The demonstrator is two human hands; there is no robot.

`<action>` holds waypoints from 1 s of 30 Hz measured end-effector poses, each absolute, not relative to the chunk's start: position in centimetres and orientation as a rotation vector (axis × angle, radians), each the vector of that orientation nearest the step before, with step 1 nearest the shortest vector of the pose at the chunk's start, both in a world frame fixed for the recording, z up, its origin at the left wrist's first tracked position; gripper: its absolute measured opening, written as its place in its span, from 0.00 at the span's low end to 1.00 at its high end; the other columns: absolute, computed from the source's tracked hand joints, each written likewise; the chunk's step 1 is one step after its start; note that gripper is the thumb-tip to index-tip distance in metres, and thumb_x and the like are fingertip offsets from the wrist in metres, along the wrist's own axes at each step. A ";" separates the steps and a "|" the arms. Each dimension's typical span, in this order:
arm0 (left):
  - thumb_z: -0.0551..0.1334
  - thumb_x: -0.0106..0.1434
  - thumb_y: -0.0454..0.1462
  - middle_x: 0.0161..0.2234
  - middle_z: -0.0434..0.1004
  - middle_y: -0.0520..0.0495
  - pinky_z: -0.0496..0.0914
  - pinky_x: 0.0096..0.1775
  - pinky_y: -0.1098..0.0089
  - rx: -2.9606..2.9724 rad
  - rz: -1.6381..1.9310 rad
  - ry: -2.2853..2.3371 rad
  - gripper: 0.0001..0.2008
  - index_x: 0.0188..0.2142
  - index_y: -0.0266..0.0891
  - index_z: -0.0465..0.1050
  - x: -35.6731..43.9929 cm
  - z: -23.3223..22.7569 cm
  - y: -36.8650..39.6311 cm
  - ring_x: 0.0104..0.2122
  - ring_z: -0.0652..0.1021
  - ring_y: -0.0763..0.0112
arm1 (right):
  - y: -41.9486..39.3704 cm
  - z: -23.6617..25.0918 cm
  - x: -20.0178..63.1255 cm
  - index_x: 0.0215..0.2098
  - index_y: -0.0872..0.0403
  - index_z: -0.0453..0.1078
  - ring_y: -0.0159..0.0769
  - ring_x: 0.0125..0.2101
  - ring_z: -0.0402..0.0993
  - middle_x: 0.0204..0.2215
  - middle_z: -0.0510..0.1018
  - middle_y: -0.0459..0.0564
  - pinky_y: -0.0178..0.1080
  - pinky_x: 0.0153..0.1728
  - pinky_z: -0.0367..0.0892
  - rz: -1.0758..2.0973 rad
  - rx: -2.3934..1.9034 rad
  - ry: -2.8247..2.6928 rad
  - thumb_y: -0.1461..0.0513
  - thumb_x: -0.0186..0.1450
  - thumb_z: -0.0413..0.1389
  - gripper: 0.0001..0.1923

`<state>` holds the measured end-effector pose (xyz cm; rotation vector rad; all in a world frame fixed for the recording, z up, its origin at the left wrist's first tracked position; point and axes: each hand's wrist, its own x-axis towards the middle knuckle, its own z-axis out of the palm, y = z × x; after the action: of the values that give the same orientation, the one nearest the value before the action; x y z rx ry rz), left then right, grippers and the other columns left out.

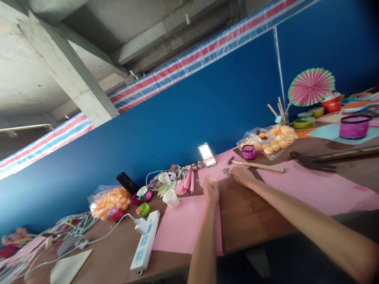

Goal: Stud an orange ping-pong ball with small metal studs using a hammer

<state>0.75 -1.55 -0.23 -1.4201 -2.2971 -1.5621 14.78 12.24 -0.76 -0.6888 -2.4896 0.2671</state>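
Left hand point(211, 191) fingers closed on a small round orange ball point(212, 181), right hand point(241, 175) beside it, grip unclear, touching small metal pieces point(226, 170), wooden-handled hammer point(260, 165) just beyond, smooth pink paper sheet point(180, 228) beneath the left wrist.

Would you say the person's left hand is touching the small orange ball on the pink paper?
Touching: the head view shows the left hand with its fingers closed around the orange ball.

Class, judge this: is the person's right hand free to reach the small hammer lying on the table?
Probably yes: the right hand lies beside the hammer, with only bare pink paper between them.
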 end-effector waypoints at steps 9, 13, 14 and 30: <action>0.51 0.61 0.37 0.44 0.72 0.42 0.63 0.49 0.62 -1.482 -1.526 -2.304 0.15 0.47 0.40 0.67 0.9 0.3 -1.7 0.46 0.71 0.63 | 12.1 -0.9 14.4 0.51 0.57 0.65 0.41 0.53 0.59 0.51 0.69 0.55 0.43 0.54 0.52 0.162 -0.762 -2.437 0.69 0.58 0.44 0.23; 0.52 0.60 0.37 0.45 0.72 0.43 0.64 0.49 0.64 -1.499 -1.540 -2.285 0.15 0.46 0.40 0.68 0.9 0.3 -1.6 0.46 0.72 0.65 | 12.2 -0.8 14.3 0.48 0.56 0.68 0.41 0.52 0.61 0.48 0.72 0.54 0.43 0.53 0.54 0.161 -0.761 -2.456 0.69 0.58 0.44 0.22; 0.53 0.59 0.36 0.45 0.72 0.43 0.64 0.48 0.65 -1.495 -1.546 -2.282 0.14 0.45 0.40 0.68 0.9 0.2 -1.6 0.45 0.72 0.65 | 12.2 -0.8 14.3 0.48 0.55 0.69 0.41 0.52 0.62 0.48 0.72 0.53 0.43 0.53 0.54 0.162 -0.749 -2.461 0.69 0.59 0.44 0.22; 0.55 0.58 0.38 0.42 0.74 0.44 0.67 0.43 0.67 -1.494 -1.550 -2.323 0.16 0.47 0.39 0.67 0.8 0.1 -1.5 0.40 0.75 0.66 | 11.8 -0.2 14.9 0.37 0.49 0.74 0.39 0.48 0.65 0.42 0.76 0.47 0.42 0.51 0.57 0.129 -0.642 -2.467 0.69 0.57 0.46 0.18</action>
<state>0.84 -1.54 0.12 -1.4935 -2.3234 -1.5499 14.91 11.77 -0.20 -0.6420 -2.4665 0.1287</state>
